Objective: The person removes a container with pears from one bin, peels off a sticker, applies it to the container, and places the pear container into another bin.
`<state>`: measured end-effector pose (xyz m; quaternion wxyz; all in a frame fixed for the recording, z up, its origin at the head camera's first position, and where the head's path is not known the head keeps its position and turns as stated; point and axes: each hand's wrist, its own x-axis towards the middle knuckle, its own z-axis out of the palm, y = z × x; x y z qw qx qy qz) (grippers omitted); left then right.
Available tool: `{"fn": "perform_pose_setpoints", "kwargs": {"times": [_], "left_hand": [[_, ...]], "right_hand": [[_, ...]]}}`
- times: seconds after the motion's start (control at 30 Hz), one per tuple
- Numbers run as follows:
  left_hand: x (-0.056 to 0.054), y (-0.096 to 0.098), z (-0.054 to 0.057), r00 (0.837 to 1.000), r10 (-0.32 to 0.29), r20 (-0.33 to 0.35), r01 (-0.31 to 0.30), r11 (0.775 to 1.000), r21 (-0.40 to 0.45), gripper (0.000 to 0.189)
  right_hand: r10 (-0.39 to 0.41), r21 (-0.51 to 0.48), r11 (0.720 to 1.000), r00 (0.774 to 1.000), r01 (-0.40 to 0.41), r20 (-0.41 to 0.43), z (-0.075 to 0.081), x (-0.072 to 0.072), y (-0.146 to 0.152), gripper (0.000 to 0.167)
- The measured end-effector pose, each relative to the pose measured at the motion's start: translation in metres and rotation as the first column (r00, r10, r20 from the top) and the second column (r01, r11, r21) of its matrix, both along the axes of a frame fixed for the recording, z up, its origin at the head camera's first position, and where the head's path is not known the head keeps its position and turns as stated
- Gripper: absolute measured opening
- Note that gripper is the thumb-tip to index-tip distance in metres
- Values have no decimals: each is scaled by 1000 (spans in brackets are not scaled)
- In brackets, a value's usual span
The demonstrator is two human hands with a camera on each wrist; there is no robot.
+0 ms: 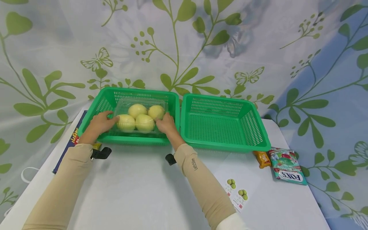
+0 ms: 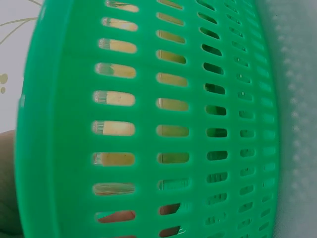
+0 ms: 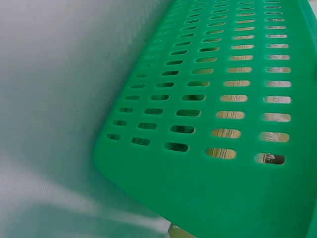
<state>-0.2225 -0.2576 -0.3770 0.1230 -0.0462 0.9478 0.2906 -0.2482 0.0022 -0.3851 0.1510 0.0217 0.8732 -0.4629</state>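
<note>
Several round, pale yellow fruits sit in a clear plastic box inside the left green basket. The left hand grips the box's left end, with its thumb at the near side. At the opposite end, the right hand holds the box with fingers bent around its edge. Slots in the basket wall let pale yellow show through in the left wrist view, where a bit of the left hand appears. The right wrist view has only the basket wall; the right hand is hidden there.
A second green basket stands close on the right. Beyond it lie an orange snack packet and a FOX'S candy bag. A dark blue package is partly behind the left basket. Fruit-printed paper rests on the white table.
</note>
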Motion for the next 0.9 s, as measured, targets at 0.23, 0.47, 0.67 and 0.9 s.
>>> {"fn": "perform_pose_setpoints", "kwargs": {"times": [0.23,0.47,0.67,0.9], "left_hand": [[0,-1,0,999,-29,16,28,999,31,72],[2,-1,2,998,-54,26,52,996,74,68],[5,-2,2,998,-40,40,36,994,101,67],[10,-4,5,999,-27,23,24,994,103,65]], "right_hand": [[-6,-82,997,1000,8,18,2,1,3,69],[-15,-107,994,1000,17,19,4,2,4,69],[-12,-126,992,999,15,30,8,5,5,69],[-22,-133,991,999,25,26,9,6,6,68]]}}
